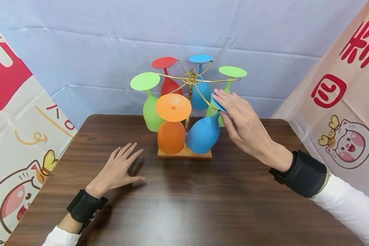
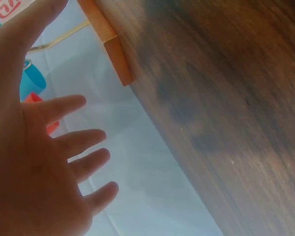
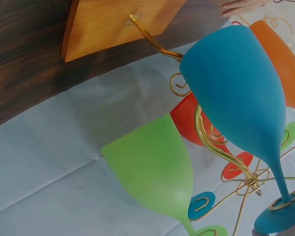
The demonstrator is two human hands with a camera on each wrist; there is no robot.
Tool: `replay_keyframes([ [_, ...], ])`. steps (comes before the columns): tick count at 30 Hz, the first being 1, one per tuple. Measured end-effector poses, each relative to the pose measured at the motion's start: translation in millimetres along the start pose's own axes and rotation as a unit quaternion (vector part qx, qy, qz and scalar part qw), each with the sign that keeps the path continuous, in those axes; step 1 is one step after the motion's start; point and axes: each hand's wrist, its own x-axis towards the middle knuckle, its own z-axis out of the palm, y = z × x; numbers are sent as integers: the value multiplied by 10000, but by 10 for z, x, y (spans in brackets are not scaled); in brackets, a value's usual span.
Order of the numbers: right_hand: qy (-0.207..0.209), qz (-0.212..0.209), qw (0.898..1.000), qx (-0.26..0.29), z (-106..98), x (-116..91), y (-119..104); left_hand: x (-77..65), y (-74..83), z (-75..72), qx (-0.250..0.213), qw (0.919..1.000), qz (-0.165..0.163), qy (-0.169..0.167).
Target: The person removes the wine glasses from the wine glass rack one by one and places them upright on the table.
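At a gold metal rack on a wooden base, my right hand holds the foot of the front blue wine glass, with fingers laid over it. That glass hangs upside down and tilted, its bowl leaning toward the orange wine glass. In the right wrist view, the foot of the blue wine glass lies at a wire loop of the rack, and most of the hand is out of frame. My left hand is spread over the table, left of the rack, holding nothing.
More wine glasses hang upside down around the rack: a green one at left, a red one and a blue one behind, another green one at right. The dark wooden table meets pale cloth behind.
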Motion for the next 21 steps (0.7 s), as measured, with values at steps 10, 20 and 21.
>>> replay_keyframes([
  [10,-237,232,9994,13,-11,94,28,-29,-20,-11,-72,9999,-19,-135],
  [20,-268,485,9985,0,6,107,40,-51,-13,-6,-241,9996,132,-100],
  [21,-270,494,9984,-3,2,102,39,-52,-9,-6,-258,9995,147,-109],
])
